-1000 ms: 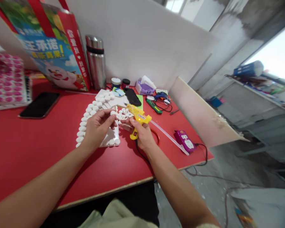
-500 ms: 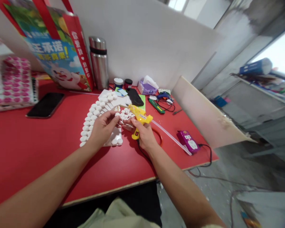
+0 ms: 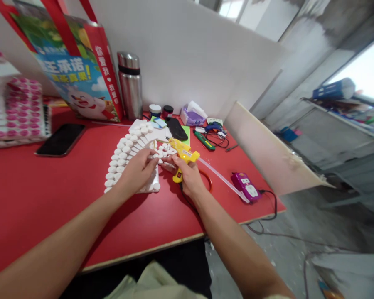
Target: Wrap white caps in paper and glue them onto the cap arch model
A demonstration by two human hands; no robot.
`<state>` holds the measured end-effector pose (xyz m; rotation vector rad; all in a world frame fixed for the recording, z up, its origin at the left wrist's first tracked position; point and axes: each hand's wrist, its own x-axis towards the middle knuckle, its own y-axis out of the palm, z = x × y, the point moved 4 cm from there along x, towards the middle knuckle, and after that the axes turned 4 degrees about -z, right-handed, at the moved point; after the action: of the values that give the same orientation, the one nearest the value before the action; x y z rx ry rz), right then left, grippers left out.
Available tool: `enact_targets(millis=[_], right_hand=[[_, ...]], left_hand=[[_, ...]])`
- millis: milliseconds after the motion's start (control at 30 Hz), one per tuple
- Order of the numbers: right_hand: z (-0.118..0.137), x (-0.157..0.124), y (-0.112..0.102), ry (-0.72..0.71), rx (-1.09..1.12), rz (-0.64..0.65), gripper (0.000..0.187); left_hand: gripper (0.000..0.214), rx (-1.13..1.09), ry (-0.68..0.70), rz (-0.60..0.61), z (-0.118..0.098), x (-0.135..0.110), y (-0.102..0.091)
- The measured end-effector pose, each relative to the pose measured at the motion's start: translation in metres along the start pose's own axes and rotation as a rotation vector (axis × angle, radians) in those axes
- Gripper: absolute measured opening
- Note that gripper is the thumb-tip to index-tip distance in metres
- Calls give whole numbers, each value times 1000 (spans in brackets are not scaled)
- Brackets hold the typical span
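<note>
A white foam piece (image 3: 124,155) edged with rows of white round pieces lies on the red table (image 3: 43,195). My left hand (image 3: 137,172) rests on its right part, fingers curled, the fingertips pinched at a small white round piece. My right hand (image 3: 188,176) is closed around a yellow glue gun (image 3: 182,155), its nozzle pointing left toward my left fingertips. A small pile of loose white round pieces (image 3: 166,148) lies just behind the nozzle. A clear glue stick (image 3: 224,180) sticks out from the back of the gun.
A black phone (image 3: 60,139) lies at the left, beside stacked pink-dotted trays (image 3: 15,110). A printed bag (image 3: 75,70), a steel flask (image 3: 131,85), small jars, tissues, a green pen and cables stand at the back. A purple socket (image 3: 245,185) sits near the right edge.
The view shifted slightly. My left hand lowered onto the foam piece and its fingertips moved closer to the glue gun's nozzle. My right hand stayed almost still.
</note>
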<state>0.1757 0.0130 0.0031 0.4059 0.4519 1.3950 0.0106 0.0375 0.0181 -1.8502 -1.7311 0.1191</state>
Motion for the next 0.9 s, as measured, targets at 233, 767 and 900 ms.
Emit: enact_targets(millis=[233,767,900], right_hand=[[2,0,1,-7,-7,1,28],[3,1,0,-9,-25,-13,29],[4,1,1,-21,-8,-9,29]], left_hand=[[26,33,-30,50,-2,-1,4],[25,-99,-31,41,0,-1,6],[32,-170,-59,-27,3,-1,2]])
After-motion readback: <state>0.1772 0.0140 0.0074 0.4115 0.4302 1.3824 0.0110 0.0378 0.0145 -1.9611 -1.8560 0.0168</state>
